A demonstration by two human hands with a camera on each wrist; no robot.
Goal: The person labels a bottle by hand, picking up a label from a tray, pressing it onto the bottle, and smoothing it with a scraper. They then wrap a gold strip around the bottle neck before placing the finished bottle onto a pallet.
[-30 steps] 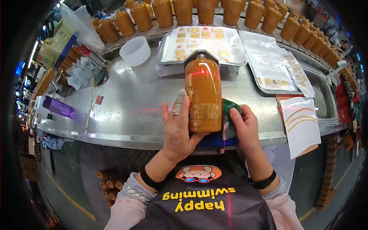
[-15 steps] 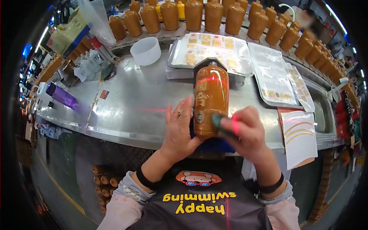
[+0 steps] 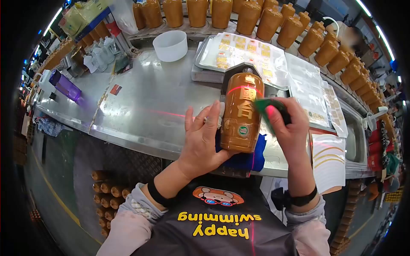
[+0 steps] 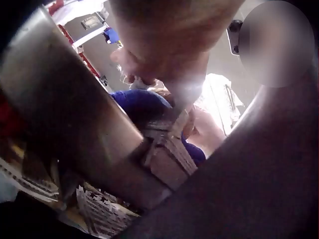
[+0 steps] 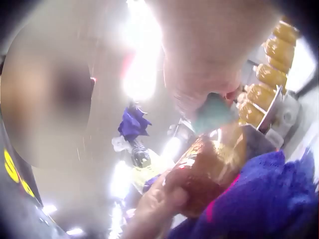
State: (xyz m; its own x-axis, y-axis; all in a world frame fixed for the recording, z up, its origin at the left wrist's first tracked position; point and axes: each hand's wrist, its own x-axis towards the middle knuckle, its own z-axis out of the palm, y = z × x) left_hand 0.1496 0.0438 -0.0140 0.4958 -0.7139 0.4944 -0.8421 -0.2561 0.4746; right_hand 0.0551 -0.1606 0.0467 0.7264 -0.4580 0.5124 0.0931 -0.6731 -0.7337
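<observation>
A glossy brown bottle (image 3: 234, 102) with raised gold characters and a small round green emblem lies tilted back, neck away from me, in a dark angular holder (image 3: 228, 77). My left hand (image 3: 197, 147) touches its left side with nearly straight, spread fingers, the thumb along the base; pale covers sit on some fingertips. In my right hand (image 3: 294, 126) a flat green scraper (image 3: 265, 112) is pinched between thumb and fingers, its edge at the bottle's right side. The right wrist view shows the scraper (image 5: 214, 114) against the bottle (image 5: 199, 172). Blue cloth (image 3: 259, 155) lies under the base.
Behind the holder are trays with sheets of gold decals (image 3: 273, 55). A white bowl (image 3: 171, 46) and a purple bottle (image 3: 66, 86) stand to the left. Strips on white paper (image 3: 329, 160) lie at right near the sink (image 3: 355, 143). Rows of brown bottles (image 3: 222, 13) line the back.
The bottle has turned so its gold characters and emblem face up. My right hand has moved from beside the base up along the bottle's right side with the scraper. My left hand stays by the bottle.
</observation>
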